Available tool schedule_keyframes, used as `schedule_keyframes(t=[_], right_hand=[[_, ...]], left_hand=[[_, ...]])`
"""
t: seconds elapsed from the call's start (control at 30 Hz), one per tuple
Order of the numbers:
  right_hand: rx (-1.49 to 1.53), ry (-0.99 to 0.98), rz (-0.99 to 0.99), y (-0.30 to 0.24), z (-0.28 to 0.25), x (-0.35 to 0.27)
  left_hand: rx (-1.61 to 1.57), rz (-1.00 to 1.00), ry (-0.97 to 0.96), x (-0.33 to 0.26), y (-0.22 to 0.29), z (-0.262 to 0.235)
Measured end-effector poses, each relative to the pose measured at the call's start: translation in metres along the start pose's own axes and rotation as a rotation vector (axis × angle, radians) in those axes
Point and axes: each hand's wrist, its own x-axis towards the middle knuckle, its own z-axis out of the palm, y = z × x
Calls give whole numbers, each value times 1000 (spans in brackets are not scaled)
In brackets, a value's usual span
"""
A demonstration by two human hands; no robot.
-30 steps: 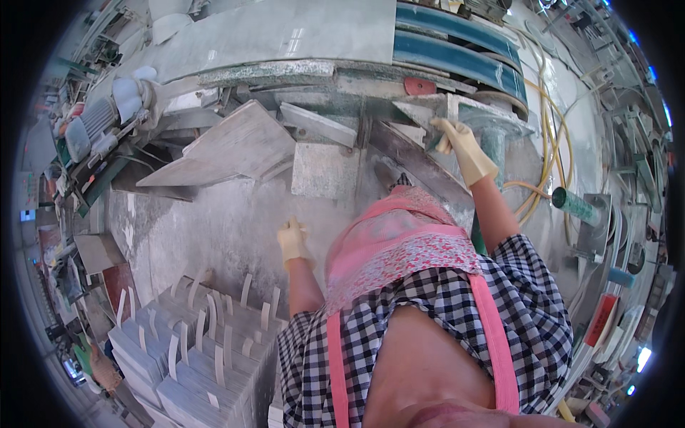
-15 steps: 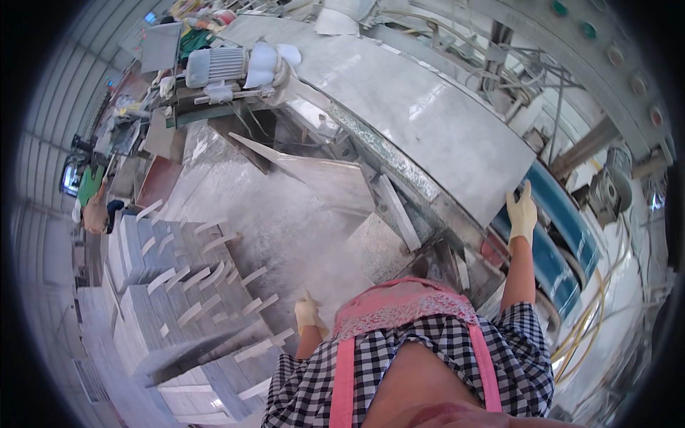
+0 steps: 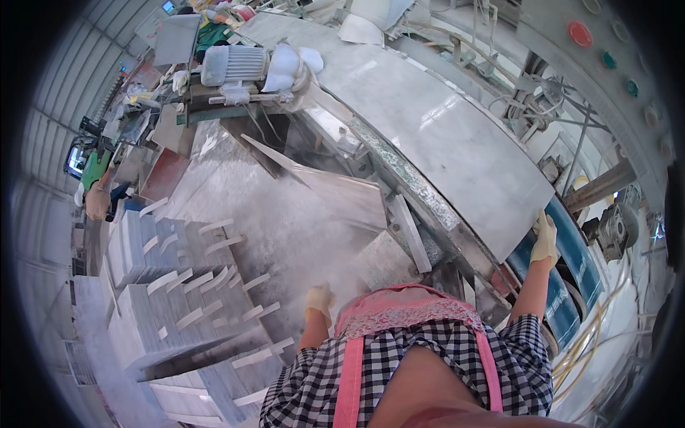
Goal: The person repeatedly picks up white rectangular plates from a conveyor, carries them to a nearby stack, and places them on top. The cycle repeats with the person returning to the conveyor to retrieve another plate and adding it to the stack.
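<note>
Right hand [image 3: 545, 239] raised against stone slab [image 3: 457, 135] edge, left hand [image 3: 318, 301] lowered

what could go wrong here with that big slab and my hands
The right hand grips the near edge of the large stone slab on the machine bed; its fingers could get pinched or cut there. The left hand hangs free, so the slab has one-sided support. Stone dust coats the floor beside the stacked slabs, a slip hazard.

Stacked tiles [image 3: 178, 299] stand near left; a grey motor [image 3: 234, 65] sits far; yellow hoses [image 3: 592, 335] coil right.
</note>
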Motion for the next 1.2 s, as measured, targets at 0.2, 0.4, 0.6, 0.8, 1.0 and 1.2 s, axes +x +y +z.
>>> schedule_keyframes(t=[0.2, 0.4, 0.6, 0.8, 1.0, 1.2], right_hand=[[62, 37, -87, -10, 3, -36], [25, 92, -194, -32, 43, -77], [-342, 156, -81, -70, -4, -86], [-690, 198, -275, -67, -29, -93], [-626, 231, -249, -53, -23, -95], [-555, 259, -335, -53, -28, -93]], left_hand=[[-243, 50, 30, 39, -18, -35], [-285, 314, -132, 44, 83, -28], [-189, 795, -426, -47, 280, 43], [337, 1149, -692, -116, 387, 196], [870, 1653, -291, -183, 391, 360], [1145, 1462, -99, -221, 406, 397]])
